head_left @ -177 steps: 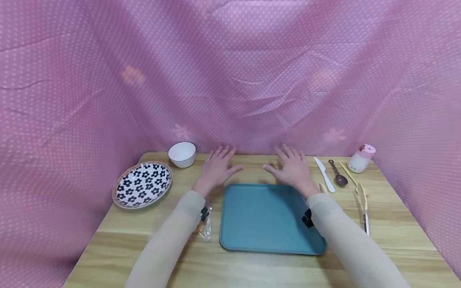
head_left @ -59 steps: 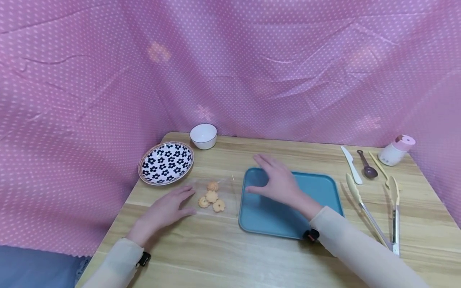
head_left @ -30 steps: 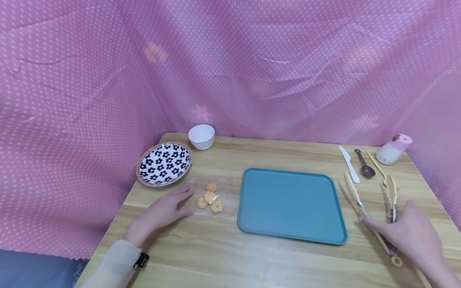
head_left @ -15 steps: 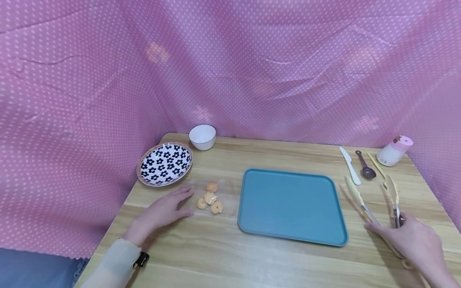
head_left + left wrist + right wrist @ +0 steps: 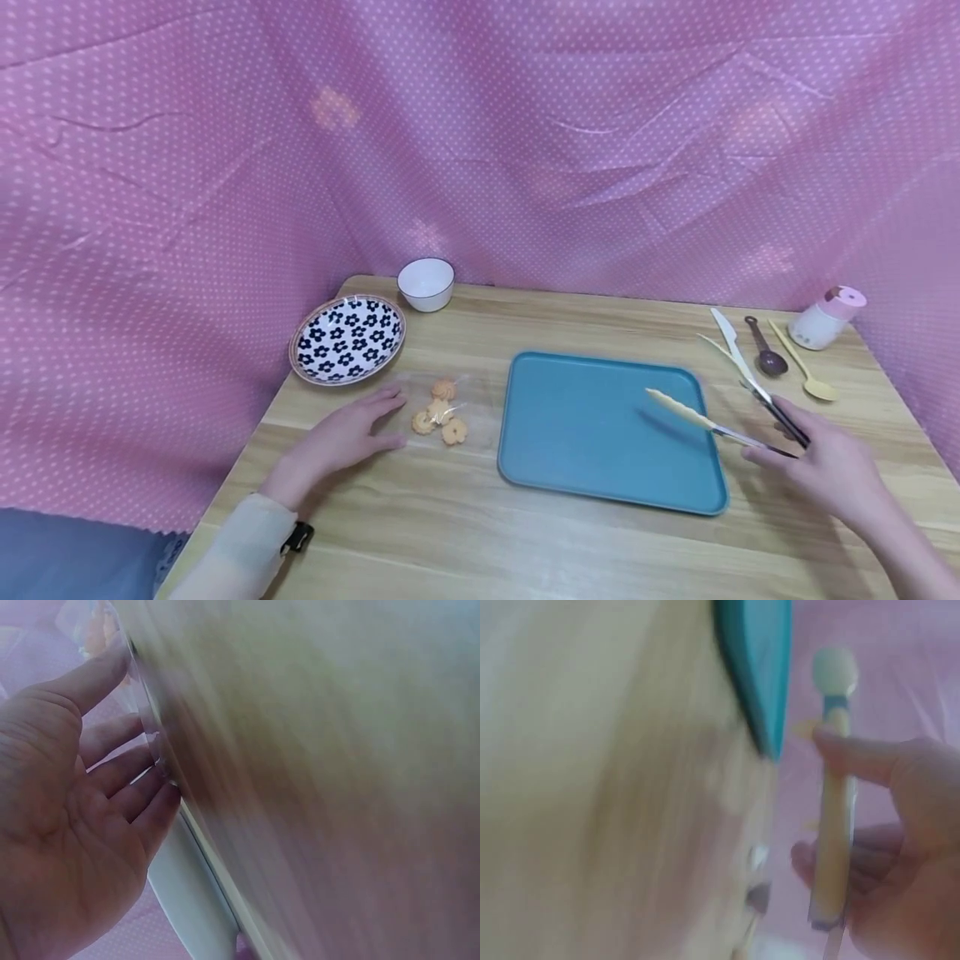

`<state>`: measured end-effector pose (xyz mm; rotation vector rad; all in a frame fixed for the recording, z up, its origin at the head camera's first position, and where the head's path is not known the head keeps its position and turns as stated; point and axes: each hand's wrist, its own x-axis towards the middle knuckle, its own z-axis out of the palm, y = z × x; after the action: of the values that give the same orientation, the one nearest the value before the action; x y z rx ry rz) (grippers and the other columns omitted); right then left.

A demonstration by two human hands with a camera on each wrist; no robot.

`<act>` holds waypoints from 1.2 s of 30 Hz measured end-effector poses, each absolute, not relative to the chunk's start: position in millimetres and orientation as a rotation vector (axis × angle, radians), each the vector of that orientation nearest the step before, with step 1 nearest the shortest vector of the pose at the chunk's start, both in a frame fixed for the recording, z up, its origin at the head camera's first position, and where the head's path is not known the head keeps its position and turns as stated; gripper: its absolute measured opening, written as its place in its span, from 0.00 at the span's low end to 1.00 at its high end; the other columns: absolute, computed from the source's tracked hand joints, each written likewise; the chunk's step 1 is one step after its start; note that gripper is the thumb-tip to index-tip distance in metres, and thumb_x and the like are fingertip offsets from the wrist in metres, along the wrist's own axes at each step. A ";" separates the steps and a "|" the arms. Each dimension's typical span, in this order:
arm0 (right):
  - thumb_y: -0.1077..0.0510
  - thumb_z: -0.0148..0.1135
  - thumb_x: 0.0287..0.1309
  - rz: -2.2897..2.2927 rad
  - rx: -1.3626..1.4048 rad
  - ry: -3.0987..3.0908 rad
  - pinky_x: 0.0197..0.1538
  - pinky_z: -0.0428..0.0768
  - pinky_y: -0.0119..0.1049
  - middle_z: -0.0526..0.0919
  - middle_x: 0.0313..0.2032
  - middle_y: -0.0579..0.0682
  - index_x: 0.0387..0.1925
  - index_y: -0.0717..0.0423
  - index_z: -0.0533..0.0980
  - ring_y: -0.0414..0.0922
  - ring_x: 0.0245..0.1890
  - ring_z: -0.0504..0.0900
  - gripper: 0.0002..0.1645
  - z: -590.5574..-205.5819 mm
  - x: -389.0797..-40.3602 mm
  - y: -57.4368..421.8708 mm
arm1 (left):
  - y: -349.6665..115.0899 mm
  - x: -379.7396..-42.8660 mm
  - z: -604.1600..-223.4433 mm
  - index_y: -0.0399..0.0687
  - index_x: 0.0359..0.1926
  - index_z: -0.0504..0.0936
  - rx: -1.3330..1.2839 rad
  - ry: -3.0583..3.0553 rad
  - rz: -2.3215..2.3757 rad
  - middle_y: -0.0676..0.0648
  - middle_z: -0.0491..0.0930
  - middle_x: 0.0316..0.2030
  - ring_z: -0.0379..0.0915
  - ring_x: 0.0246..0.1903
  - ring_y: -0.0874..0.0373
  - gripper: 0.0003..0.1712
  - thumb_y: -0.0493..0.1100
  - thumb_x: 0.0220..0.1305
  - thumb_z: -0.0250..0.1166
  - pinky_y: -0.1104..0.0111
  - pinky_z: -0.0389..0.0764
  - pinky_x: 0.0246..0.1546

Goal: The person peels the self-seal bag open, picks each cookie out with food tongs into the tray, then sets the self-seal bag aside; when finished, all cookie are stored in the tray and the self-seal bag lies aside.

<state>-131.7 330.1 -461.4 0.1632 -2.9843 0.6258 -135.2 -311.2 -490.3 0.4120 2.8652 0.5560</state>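
My right hand point(image 5: 832, 462) grips a pair of tongs point(image 5: 681, 409) with cream tips and metal arms, raised over the table's right side. Its arms are spread. One tip hangs above the teal tray point(image 5: 607, 429), the other near the white knife point(image 5: 738, 354). In the right wrist view, thumb and fingers lie on either side of the tongs point(image 5: 832, 840). My left hand point(image 5: 337, 442) rests at the left edge of a clear bag holding several cookies point(image 5: 439, 410), fingers loosely extended. The left wrist view shows its fingertips point(image 5: 161, 799) down by the tabletop.
A flower-patterned plate point(image 5: 348, 340) and a white bowl point(image 5: 426, 285) stand at the back left. At the right lie a brown measuring spoon point(image 5: 771, 361) and a yellow spoon point(image 5: 819, 389). A pink-capped white jar point(image 5: 825, 318) stands behind them. A pink dotted cloth point(image 5: 525, 167) surrounds the table.
Both hands have left the back of the table. The left went to the cookie bag and stays there. The right took hold of the tongs, lifted them and swung them left towards the tray.
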 end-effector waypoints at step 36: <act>0.48 0.76 0.54 0.468 1.285 -2.775 0.46 0.89 0.42 0.89 0.52 0.46 0.57 0.47 0.82 0.44 0.51 0.88 0.28 -430.7 -189.4 109.1 | -315.4 -135.7 -484.3 0.53 0.75 0.66 0.415 2.818 0.618 0.48 0.57 0.79 0.54 0.79 0.46 0.45 0.63 0.62 0.68 0.45 0.58 0.79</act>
<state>-189.4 109.1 -430.7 1.2846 -2.7753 0.4675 -135.7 -315.4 -484.3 0.4150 2.8178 0.6175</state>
